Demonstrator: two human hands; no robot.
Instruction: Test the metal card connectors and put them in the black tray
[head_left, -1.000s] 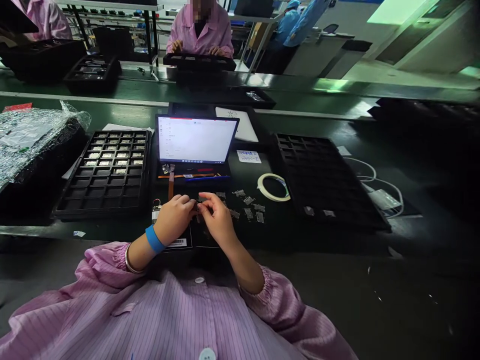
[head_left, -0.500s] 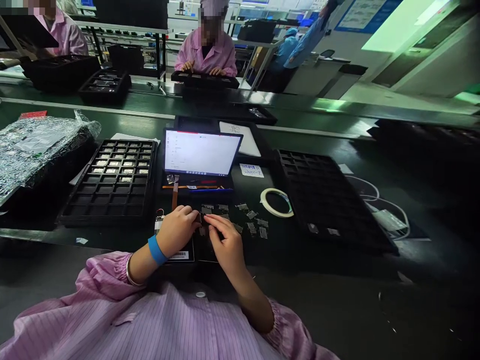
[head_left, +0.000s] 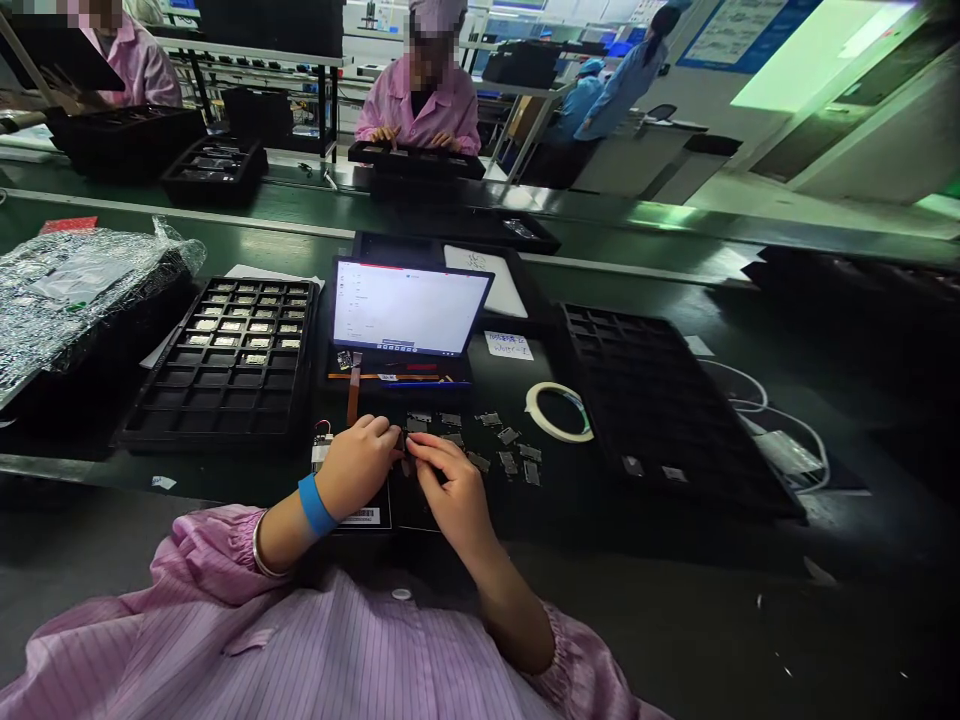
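My left hand (head_left: pixel 358 462), with a blue band at its wrist, is closed in a pinch in front of the lit screen (head_left: pixel 409 308). Facing it, my right hand (head_left: pixel 456 492) pinches with thumb and forefinger. Between the fingertips of both is a small dark part (head_left: pixel 406 442), mostly hidden by the fingers. Several small flat grey parts (head_left: pixel 508 436) lie on the dark surface just right of and beyond my hands. A brown ribbon cable (head_left: pixel 353 402) runs from below the screen toward my left hand. Beneath that hand a barcode label (head_left: pixel 367 516) shows.
To the left stands a black compartment tray (head_left: pixel 217 390) partly filled with metallic parts, beside a bubble-wrapped stack (head_left: pixel 75 270). On the right are a tape roll (head_left: pixel 534 408), another black tray (head_left: pixel 660 390) and white cables (head_left: pixel 787 415). A co-worker (head_left: pixel 420 105) sits across the bench.
My hands stay pinched together at nearly the same place, the fingers shifting slightly. The whole view has moved a little. In the background, a person in blue has lowered an arm or turned.
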